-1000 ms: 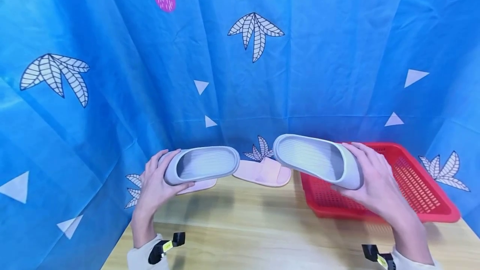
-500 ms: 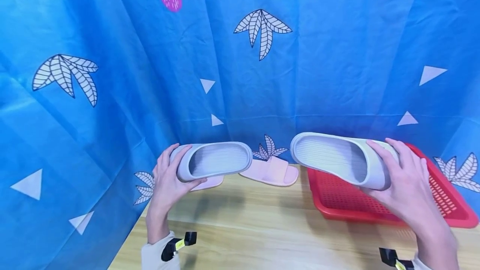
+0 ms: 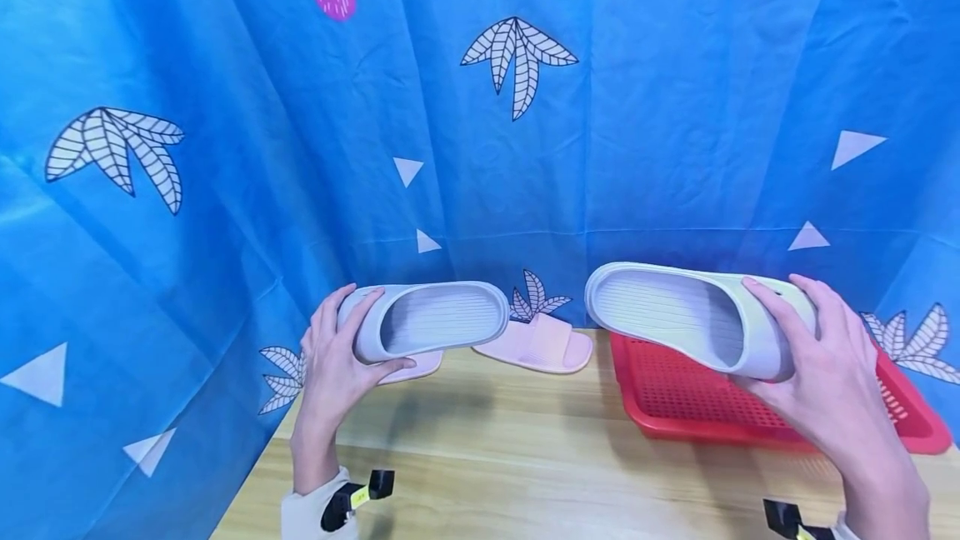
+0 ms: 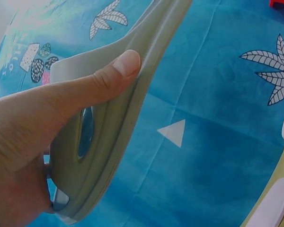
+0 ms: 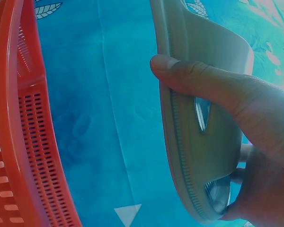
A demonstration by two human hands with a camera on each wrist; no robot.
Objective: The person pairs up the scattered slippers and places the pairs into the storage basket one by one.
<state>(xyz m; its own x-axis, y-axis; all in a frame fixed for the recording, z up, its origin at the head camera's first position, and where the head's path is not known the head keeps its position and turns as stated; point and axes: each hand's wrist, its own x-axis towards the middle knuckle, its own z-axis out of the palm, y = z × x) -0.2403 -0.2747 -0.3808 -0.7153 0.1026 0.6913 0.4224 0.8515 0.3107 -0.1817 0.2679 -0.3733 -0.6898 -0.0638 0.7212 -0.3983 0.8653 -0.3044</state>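
My left hand grips a pale grey slipper round its toe end, the heel pointing right. In the left wrist view the thumb presses along the sole's edge of that slipper. A matching grey slipper is held by my right hand, its heel pointing left toward the first one. The right wrist view shows the thumb across this slipper's side. Both are in the air above the table, apart from each other, their openings facing me.
A pink slipper lies on the wooden table at the back. Another pink slipper is partly hidden behind the left grey one. A red perforated basket stands at the right, partly behind my right hand. Blue patterned cloth hangs behind.
Both hands have moved to the right in the head view with their slippers, the right hand further. The gap between the slippers has grown slightly. The pink slippers and basket stay put.
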